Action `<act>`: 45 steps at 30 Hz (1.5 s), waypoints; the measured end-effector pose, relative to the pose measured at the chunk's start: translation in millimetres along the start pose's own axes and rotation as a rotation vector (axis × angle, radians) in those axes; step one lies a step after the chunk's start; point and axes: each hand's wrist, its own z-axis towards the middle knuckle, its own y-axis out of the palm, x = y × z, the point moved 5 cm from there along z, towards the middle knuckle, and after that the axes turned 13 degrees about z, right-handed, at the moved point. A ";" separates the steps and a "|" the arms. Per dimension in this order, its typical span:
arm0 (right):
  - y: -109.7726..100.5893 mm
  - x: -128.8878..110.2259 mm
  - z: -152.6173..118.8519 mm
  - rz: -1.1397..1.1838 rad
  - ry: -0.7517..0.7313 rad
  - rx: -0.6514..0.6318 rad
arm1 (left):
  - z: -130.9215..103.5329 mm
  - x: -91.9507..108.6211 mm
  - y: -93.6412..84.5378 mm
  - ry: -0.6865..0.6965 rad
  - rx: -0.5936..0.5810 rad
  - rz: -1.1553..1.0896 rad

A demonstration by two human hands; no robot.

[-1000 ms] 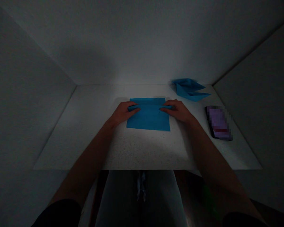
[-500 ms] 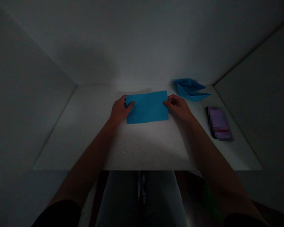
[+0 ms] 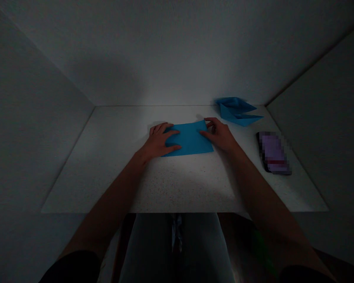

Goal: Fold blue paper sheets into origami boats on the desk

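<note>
A blue sheet of paper (image 3: 191, 138), a wide rectangle, lies in front of me on the white tabletop, its upper right corner slightly raised. My left hand (image 3: 161, 141) rests over the paper's left end, palm down with the fingers spread. At the right end, my right hand (image 3: 220, 134) pinches the paper's edge, the thumb on top and the forefinger at the upper corner; its other fingers are curled.
Behind my right hand stands a folded blue paper shape (image 3: 237, 112) with pointed ends. A phone-like object (image 3: 273, 153), blurred by pixelation, lies at the right. White walls enclose the tabletop (image 3: 177, 184) at the back and both sides.
The paper has come down towards the tabletop and shifted slightly right. My left hand has gone from pinching its left edge to lying spread on it. My right hand keeps its pinch.
</note>
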 end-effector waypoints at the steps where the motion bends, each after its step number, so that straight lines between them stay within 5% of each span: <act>1: 0.3 -1.7 0.2 -0.003 -0.025 -0.003 | -0.5 1.6 0.1 0.013 -0.022 0.016; 13: 15.0 -42.1 -7.9 0.139 -0.305 -0.251 | -0.6 -0.6 -1.0 -0.152 -0.023 0.091; 18: 25.9 -32.7 -5.8 0.036 -0.387 -0.357 | -1.4 -2.0 -2.5 -0.219 -0.003 0.128; 32: 30.2 -27.7 -12.7 -0.172 -0.368 -0.395 | -0.7 -23.2 -9.6 -0.435 0.134 0.107; 39: 30.6 -27.6 -12.5 -0.165 -0.350 -0.372 | 4.1 -6.1 -8.7 -0.167 0.127 -0.245; 45: 31.3 -28.5 -12.0 -0.172 -0.345 -0.374 | 2.1 21.9 -8.7 0.134 0.013 -0.212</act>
